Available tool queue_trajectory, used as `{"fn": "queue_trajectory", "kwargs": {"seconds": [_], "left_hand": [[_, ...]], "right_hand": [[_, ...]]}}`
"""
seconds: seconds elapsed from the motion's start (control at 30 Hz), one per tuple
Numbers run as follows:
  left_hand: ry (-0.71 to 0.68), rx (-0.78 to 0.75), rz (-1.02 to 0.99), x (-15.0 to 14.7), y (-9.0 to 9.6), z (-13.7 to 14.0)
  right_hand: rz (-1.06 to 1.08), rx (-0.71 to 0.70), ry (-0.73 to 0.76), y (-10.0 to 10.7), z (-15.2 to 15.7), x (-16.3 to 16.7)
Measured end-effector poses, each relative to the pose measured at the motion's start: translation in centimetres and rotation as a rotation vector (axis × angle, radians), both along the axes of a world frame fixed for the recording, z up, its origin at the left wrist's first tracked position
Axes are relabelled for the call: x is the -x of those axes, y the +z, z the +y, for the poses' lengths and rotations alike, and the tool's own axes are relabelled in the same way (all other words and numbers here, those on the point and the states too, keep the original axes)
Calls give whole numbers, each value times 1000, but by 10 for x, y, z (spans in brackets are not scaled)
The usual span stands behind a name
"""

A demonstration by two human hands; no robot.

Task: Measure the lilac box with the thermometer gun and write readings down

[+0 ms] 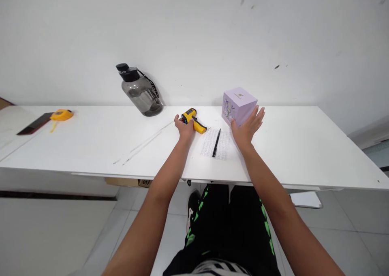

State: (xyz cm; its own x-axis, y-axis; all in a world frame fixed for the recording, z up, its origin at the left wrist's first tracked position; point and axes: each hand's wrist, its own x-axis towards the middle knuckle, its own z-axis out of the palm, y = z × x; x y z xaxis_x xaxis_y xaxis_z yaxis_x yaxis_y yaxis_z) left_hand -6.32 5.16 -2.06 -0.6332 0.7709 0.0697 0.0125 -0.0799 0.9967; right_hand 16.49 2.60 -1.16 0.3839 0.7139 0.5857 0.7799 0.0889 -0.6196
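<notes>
My left hand (184,128) is closed around the head end of a yellow and black infrared thermometer gun (199,126), which lies on its side at the table, its handle pointing right. My right hand (246,126) grips a lilac cube-shaped box (240,101) at its near right corner. The thumb presses the patterned front, while the other fingers stretch along the right side. Between my forearms, a black pen (216,142) rests on a sheet of paper (206,144) with writing or print too small to read.
A grey water bottle (141,93) with a black lid stands near the wall at the left. Farther left are a yellow tape measure (61,114) and a dark flat piece (35,124). The white table (291,146) meets the wall behind; its front edge is near my legs.
</notes>
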Motion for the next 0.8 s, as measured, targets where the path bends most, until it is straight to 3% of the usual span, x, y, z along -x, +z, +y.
{"fn": "queue_trajectory", "kwargs": {"seconds": [0.1,0.27,0.37,0.43,0.5,0.63,0.7,0.8], "left_hand": [[9,63,-10,-3,7,-4],[27,41,-74,-7,9,-6],[24,27,-32,-6,5,-7],[10,18,-4,-5,3,-7],[2,29,28,-4,2,-7],[37,70,153,-3,9,-10],[40,92,198,-4,13,-12],[30,93,247,-8,17,-17]], "right_hand": [[-41,-25,2,3,-2,-3],[-180,-136,29,14,-17,0],[-262,-159,223,17,-27,7],[-306,-52,418,17,-32,14],[-331,153,539,15,-35,23],[-331,572,554,16,-31,36],[-304,635,550,18,-26,38],[-209,598,571,22,-25,28]]}}
